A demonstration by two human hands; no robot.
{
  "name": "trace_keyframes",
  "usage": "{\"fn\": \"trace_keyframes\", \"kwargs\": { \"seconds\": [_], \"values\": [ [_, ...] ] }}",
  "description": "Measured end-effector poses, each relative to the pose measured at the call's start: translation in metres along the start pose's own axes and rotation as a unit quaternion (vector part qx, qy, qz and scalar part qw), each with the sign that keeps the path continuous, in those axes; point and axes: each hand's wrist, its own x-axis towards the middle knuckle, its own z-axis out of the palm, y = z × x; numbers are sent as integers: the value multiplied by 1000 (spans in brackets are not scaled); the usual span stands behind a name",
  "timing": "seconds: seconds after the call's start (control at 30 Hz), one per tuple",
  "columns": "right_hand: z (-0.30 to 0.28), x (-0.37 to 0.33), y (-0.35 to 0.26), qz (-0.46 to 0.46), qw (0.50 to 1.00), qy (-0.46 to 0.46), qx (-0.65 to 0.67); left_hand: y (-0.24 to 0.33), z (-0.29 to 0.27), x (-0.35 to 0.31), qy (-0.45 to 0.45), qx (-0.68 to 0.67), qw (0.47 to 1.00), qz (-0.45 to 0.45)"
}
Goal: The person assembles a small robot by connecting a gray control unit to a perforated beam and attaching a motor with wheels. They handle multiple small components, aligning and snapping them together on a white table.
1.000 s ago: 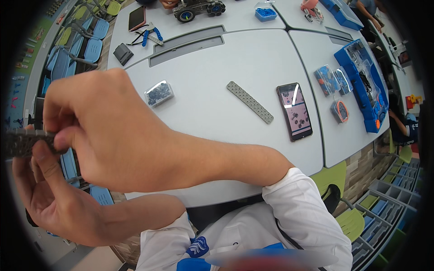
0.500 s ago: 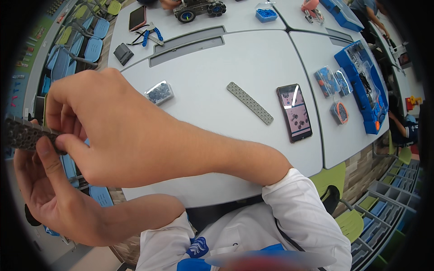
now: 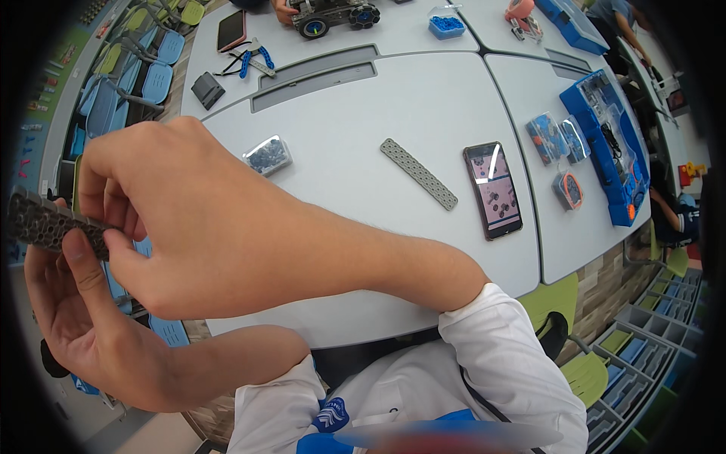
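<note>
Out past the left edge of the table, my left hand [image 3: 106, 333] grips a grey perforated metal beam [image 3: 53, 225], with its thumb along the near face. My right hand [image 3: 189, 234] reaches across to the beam's near end. Its fingers are curled, and the thumb presses at that end; anything small pinched there is hidden. A second, flat grey perforated plate [image 3: 418, 174] lies on the table, right of my right forearm. Beside it is a phone [image 3: 495, 193] with its screen lit, showing pictures of wheeled parts.
A clear box of small parts [image 3: 268, 155] sits beyond my right wrist. Blue-handled pliers [image 3: 257, 57], a grey block [image 3: 207, 90] and another phone [image 3: 231, 31] lie farther back. A person's hand [image 3: 285, 12] touches a wheeled chassis [image 3: 333, 19]. At right are small parts boxes and a blue case [image 3: 605, 144].
The beam's near end has shifted slightly right and down, along with my right thumb. Both hands otherwise keep their places. The other person's hand shows more beside the wheeled chassis.
</note>
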Motion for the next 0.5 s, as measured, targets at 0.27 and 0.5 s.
{"fn": "trace_keyframes", "kwargs": {
  "seconds": [0.27, 0.5],
  "values": [
    [3, 0, 1, -4, 1000, 13, 8, -3, -3, 1, 1, 8, 1000, 2],
    [5, 0, 1, -14, 1000, 26, 6, -4, -5, 0, 8, 11, 1000, -8]
  ]
}}
